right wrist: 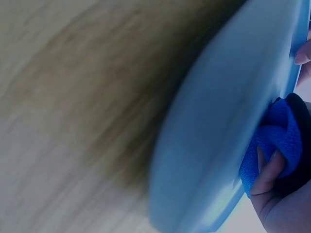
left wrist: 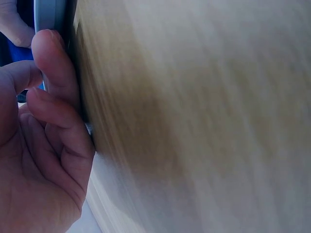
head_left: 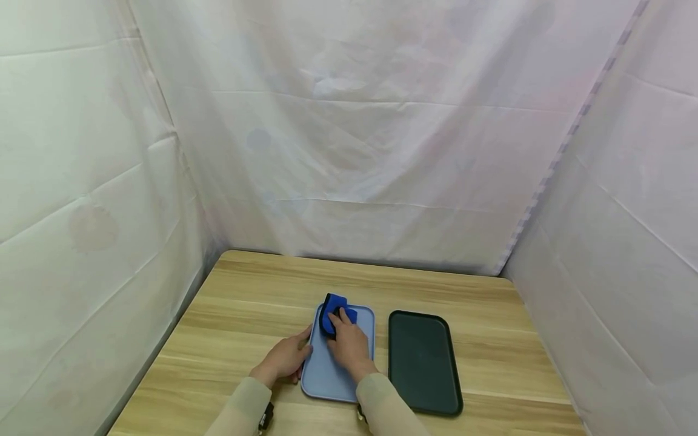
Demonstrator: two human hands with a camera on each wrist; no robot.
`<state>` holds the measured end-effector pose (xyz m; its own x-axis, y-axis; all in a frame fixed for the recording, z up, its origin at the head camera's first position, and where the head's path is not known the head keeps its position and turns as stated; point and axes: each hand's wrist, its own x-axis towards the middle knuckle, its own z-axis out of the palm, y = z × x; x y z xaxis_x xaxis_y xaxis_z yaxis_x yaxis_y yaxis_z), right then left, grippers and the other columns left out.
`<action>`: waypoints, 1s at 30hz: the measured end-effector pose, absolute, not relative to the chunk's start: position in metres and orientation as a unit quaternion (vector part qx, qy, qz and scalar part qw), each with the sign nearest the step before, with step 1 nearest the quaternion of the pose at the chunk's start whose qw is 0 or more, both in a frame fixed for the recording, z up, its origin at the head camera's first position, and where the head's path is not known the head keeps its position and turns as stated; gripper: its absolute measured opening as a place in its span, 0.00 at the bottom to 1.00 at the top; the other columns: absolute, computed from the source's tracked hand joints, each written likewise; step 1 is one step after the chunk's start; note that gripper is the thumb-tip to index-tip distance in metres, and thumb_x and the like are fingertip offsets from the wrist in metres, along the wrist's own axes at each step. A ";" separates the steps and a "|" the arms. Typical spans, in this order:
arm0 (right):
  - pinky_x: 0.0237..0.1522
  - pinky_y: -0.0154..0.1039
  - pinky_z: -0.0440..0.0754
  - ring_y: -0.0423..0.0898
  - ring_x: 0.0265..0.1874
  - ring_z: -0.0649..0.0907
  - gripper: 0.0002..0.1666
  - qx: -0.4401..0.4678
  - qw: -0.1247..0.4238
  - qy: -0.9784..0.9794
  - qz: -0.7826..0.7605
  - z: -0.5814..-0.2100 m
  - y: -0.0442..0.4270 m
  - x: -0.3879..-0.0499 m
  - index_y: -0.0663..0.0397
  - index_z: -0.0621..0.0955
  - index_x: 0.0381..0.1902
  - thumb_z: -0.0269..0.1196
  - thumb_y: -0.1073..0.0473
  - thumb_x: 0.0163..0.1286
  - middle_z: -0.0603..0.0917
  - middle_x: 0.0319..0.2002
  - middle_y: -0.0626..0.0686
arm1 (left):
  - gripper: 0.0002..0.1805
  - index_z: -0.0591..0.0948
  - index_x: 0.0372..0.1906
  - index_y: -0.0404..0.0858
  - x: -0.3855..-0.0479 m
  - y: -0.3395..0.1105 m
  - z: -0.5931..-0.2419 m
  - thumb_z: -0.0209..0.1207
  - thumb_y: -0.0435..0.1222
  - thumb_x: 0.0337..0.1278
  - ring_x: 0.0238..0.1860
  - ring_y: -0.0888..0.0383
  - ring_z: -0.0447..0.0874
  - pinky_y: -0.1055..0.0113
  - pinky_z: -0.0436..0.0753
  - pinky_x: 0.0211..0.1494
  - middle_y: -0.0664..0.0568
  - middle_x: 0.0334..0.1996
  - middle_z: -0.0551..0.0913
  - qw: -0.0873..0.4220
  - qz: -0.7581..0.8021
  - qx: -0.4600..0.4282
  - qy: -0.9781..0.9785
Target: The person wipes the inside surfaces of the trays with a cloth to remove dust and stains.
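Observation:
A light blue tray [head_left: 327, 370] lies flat on the wooden table. At its left edge my left hand [head_left: 286, 356] grips the rim, thumb on top and fingers against the outer side. In the left wrist view the fingers of the left hand [left wrist: 53, 131] are bent at the tray's edge [left wrist: 48, 14]. My right hand [head_left: 351, 344] holds a folded blue cloth with black edging [head_left: 334, 304] against the upper part of the tray. The right wrist view shows the fingers of the right hand [right wrist: 272, 194] curled into the fuzzy cloth [right wrist: 279, 128]; the palm's underside is hidden.
A dark green tray [head_left: 424, 363] lies right of the blue one, a narrow gap between them. The wooden table [head_left: 245, 284] extends around both trays. White fabric sheets [head_left: 354, 151] hang behind the table and along both sides.

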<state>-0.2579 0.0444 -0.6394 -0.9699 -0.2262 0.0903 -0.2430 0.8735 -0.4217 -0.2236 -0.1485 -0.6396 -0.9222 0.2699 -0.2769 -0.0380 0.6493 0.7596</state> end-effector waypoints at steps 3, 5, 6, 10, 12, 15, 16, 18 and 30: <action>0.51 0.57 0.86 0.65 0.56 0.86 0.39 0.123 0.017 -0.968 0.217 -0.639 0.042 -0.259 0.43 0.77 0.72 0.75 0.53 0.64 0.72 0.75 0.60 | 0.33 0.59 0.83 0.45 -0.225 -0.148 -0.642 0.51 0.43 0.79 0.07 0.61 0.74 0.64 0.74 0.15 0.54 0.09 0.78 0.188 0.414 0.063 0.888; 0.50 0.57 0.87 0.65 0.55 0.86 0.39 0.124 0.016 -0.968 0.217 -0.639 0.041 -0.259 0.43 0.77 0.72 0.75 0.53 0.63 0.72 0.75 0.60 | 0.33 0.59 0.83 0.45 -0.226 -0.148 -0.643 0.51 0.43 0.79 0.07 0.61 0.74 0.63 0.75 0.15 0.54 0.09 0.78 0.190 0.416 0.063 0.887; 0.51 0.57 0.87 0.64 0.56 0.86 0.39 0.122 0.015 -0.968 0.217 -0.639 0.040 -0.258 0.42 0.77 0.72 0.75 0.53 0.64 0.72 0.75 0.60 | 0.33 0.59 0.83 0.46 -0.226 -0.148 -0.644 0.51 0.43 0.79 0.07 0.61 0.74 0.63 0.75 0.15 0.54 0.09 0.78 0.192 0.414 0.062 0.888; 0.50 0.56 0.87 0.64 0.56 0.86 0.39 0.123 0.012 -0.970 0.211 -0.636 0.037 -0.257 0.42 0.78 0.72 0.75 0.53 0.63 0.72 0.75 0.59 | 0.33 0.58 0.83 0.44 -0.226 -0.148 -0.644 0.50 0.42 0.80 0.06 0.61 0.73 0.63 0.75 0.14 0.53 0.09 0.77 0.190 0.416 0.070 0.887; 0.49 0.56 0.87 0.64 0.55 0.86 0.39 0.125 0.010 -0.971 0.206 -0.634 0.036 -0.256 0.42 0.78 0.72 0.76 0.52 0.63 0.73 0.75 0.59 | 0.33 0.57 0.83 0.44 -0.226 -0.149 -0.643 0.49 0.42 0.81 0.06 0.61 0.73 0.63 0.75 0.14 0.53 0.10 0.77 0.191 0.415 0.070 0.887; 0.48 0.55 0.87 0.64 0.55 0.87 0.39 0.125 0.001 -0.972 0.197 -0.631 0.033 -0.254 0.40 0.78 0.72 0.76 0.52 0.63 0.73 0.75 0.59 | 0.33 0.57 0.83 0.42 -0.226 -0.149 -0.643 0.48 0.42 0.81 0.06 0.61 0.73 0.63 0.75 0.14 0.53 0.10 0.77 0.189 0.411 0.070 0.889; 0.48 0.56 0.88 0.64 0.54 0.87 0.39 0.126 0.000 -0.972 0.196 -0.630 0.032 -0.254 0.40 0.78 0.71 0.76 0.52 0.63 0.73 0.75 0.59 | 0.33 0.57 0.83 0.42 -0.226 -0.148 -0.643 0.48 0.42 0.82 0.06 0.61 0.72 0.63 0.75 0.14 0.53 0.10 0.77 0.189 0.408 0.067 0.890; 0.48 0.56 0.87 0.65 0.54 0.87 0.39 0.125 -0.004 -0.973 0.194 -0.629 0.031 -0.252 0.40 0.78 0.72 0.76 0.52 0.63 0.73 0.75 0.59 | 0.33 0.57 0.83 0.41 -0.226 -0.148 -0.642 0.48 0.42 0.82 0.06 0.61 0.72 0.63 0.75 0.14 0.53 0.10 0.76 0.187 0.405 0.066 0.893; 0.42 0.56 0.88 0.64 0.49 0.88 0.40 0.128 0.000 -0.977 0.169 -0.634 0.027 -0.241 0.38 0.78 0.71 0.77 0.50 0.61 0.73 0.75 0.58 | 0.32 0.58 0.83 0.44 -0.226 -0.145 -0.643 0.48 0.40 0.81 0.06 0.61 0.72 0.63 0.73 0.14 0.53 0.10 0.77 0.184 0.399 0.060 0.896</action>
